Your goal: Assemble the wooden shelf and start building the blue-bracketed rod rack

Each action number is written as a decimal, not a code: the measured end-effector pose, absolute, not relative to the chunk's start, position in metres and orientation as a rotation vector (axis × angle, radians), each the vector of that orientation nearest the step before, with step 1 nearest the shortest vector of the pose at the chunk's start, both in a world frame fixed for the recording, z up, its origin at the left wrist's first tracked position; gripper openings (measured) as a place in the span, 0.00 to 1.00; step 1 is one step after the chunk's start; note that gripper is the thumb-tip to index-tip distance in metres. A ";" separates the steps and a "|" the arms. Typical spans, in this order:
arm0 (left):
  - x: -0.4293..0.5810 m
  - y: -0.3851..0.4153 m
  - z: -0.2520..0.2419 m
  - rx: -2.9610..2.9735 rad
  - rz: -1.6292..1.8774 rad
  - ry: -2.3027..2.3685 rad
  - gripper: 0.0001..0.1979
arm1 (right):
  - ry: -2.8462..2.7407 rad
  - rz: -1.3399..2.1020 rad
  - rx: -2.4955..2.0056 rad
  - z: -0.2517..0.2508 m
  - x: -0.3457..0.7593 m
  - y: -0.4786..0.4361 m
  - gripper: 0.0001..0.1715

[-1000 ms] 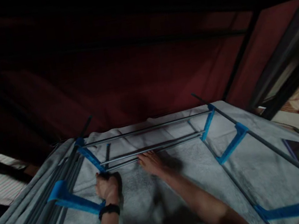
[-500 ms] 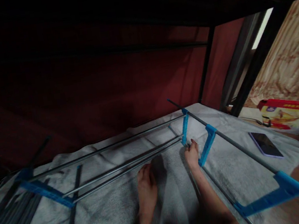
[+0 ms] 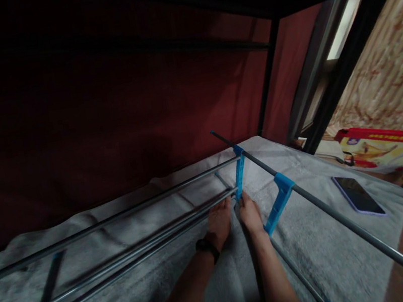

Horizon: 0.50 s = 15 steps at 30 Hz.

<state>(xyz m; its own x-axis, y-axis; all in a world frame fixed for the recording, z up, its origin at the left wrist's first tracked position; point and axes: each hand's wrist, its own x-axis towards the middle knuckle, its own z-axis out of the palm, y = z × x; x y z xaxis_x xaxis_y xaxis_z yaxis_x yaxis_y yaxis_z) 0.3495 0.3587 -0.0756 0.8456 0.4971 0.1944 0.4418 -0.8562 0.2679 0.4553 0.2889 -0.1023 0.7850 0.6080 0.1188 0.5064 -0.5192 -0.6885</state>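
Observation:
Near the right end of a frame of grey metal tubes, both of my hands work close together. My left hand (image 3: 220, 219), a dark band on its wrist, is closed at the end of the lower metal tube (image 3: 155, 246). Right beside it, my right hand (image 3: 250, 213) grips the lower end of a blue plastic bracket (image 3: 241, 175); its fingertips are partly hidden. That bracket hangs from a long grey side pole (image 3: 333, 208). A second blue bracket (image 3: 279, 202) sits on the same pole, just right of my right hand.
The frame lies on a grey blanket (image 3: 327, 248). A phone (image 3: 357, 195) rests on it to the right. Beyond stands a red and yellow box (image 3: 388, 146). A dark post (image 3: 340, 62) rises at the right, and a dark red curtain (image 3: 124, 122) hangs behind.
My left hand has moved right and forward, from the blanket to the tube ends by the bracket. My right hand stays at the bracket. The view has turned slightly, shifting the frame left.

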 end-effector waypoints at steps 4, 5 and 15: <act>0.357 0.368 -0.080 2.767 0.384 0.689 0.25 | -0.872 0.197 -2.287 -0.100 0.462 0.290 0.26; 0.357 0.369 -0.080 2.752 0.381 0.686 0.25 | -0.879 0.198 -2.291 -0.100 0.463 0.290 0.25; 0.347 0.369 -0.076 2.670 0.350 0.701 0.30 | -0.834 0.250 -2.175 -0.087 0.453 0.293 0.22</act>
